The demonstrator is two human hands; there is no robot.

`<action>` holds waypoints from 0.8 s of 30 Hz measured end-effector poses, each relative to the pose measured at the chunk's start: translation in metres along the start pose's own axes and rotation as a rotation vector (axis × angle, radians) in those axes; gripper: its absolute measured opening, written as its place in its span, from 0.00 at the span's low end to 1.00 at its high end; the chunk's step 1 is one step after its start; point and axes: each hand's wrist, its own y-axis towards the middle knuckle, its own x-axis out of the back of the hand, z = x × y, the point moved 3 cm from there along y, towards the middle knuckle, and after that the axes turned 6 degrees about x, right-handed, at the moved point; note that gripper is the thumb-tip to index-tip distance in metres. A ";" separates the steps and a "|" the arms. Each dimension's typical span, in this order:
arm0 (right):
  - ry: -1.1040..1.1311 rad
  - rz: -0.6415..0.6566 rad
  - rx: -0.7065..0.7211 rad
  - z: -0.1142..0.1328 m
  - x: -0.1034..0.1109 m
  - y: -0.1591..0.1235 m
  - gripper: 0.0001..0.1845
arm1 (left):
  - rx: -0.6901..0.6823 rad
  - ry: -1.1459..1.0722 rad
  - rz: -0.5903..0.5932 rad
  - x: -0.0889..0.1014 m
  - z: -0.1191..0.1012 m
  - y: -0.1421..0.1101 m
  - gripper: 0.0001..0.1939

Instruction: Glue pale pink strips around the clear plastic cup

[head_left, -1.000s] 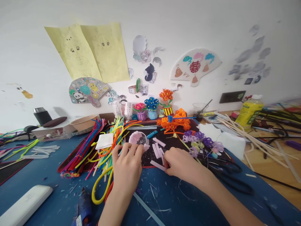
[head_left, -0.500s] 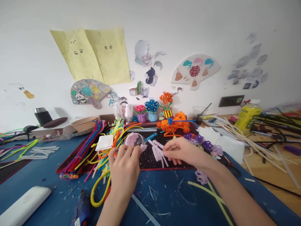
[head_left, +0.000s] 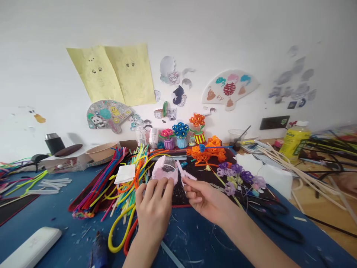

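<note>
My left hand is closed over the near side of a clear cup, which lies tilted. Fluffy pink chenille stem covers part of the cup's wall. Just right of the cup, my right hand is closed in a pinch on short pale pink chenille stem pieces. How many of these pieces are between the fingers cannot be made out. Behind them a small teal object lies on the dark mat.
Bundled coloured chenille stems lie left, with a white paper square on top. Purple chenille flowers lie right, an orange heap behind. A blue glue gun and white case are in front; a yellow bottle stands right.
The cup has tipped and turned in my left hand, showing more of its clear side. My right hand has moved left, bringing it close to the cup. The view has shifted slightly.
</note>
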 end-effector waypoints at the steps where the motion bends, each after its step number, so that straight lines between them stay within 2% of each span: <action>1: 0.019 -0.003 0.006 0.000 -0.001 -0.001 0.13 | -0.001 0.010 0.006 -0.001 -0.001 0.000 0.05; 8: 0.084 0.023 0.002 -0.009 -0.003 -0.003 0.13 | -0.014 0.039 0.089 -0.006 -0.005 -0.003 0.08; 24: 0.130 -0.025 -0.035 -0.008 -0.008 -0.006 0.19 | -0.061 0.090 0.125 -0.009 -0.009 -0.004 0.13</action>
